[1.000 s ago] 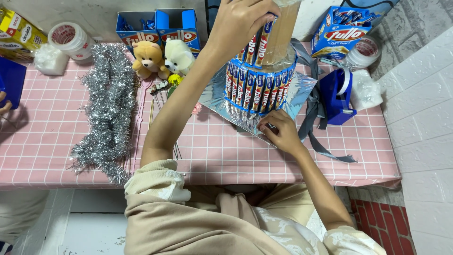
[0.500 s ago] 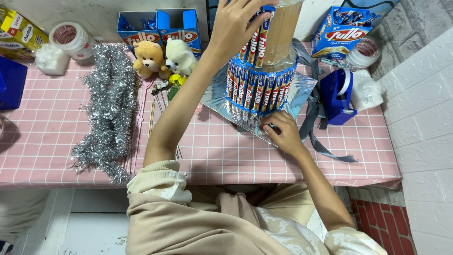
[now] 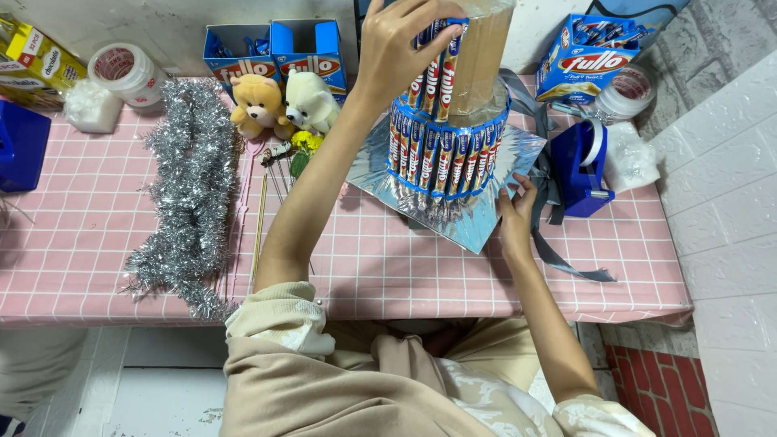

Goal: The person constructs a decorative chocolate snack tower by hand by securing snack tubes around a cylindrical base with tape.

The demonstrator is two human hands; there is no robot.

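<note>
At the centre of the pink checked table: a two-tier snack tower, its lower ring fully wrapped in upright wafer-stick packets, standing on a silver foil base.
Upper tier: a brown cardboard cylinder rising from the tower's middle; only a few wafer-stick packets are fixed to its left face.
Left hand: fingers spread and pressed flat over those upper packets, holding them against the cylinder.
Right hand: resting at the right edge of the foil base, fingers loosely curled on its rim; whether it pinches the foil cannot be told, since the fingertips are partly hidden.
Technique, as a judgement: the packets should sit upright and touching, bottoms level on the lower ring, with pressure held evenly while the base is kept from turning.
Right of the tower: a blue tape dispenser, a grey ribbon trailing toward the table's front edge, and a clear tape roll.
Behind the tower, right: an open blue snack box.
Left of the tower: two small teddy bears, thin wooden skewers, then a silver tinsel garland.
Behind the bears: two blue cartons.
Far left of the tower: a white tape roll and a yellow box.
</note>
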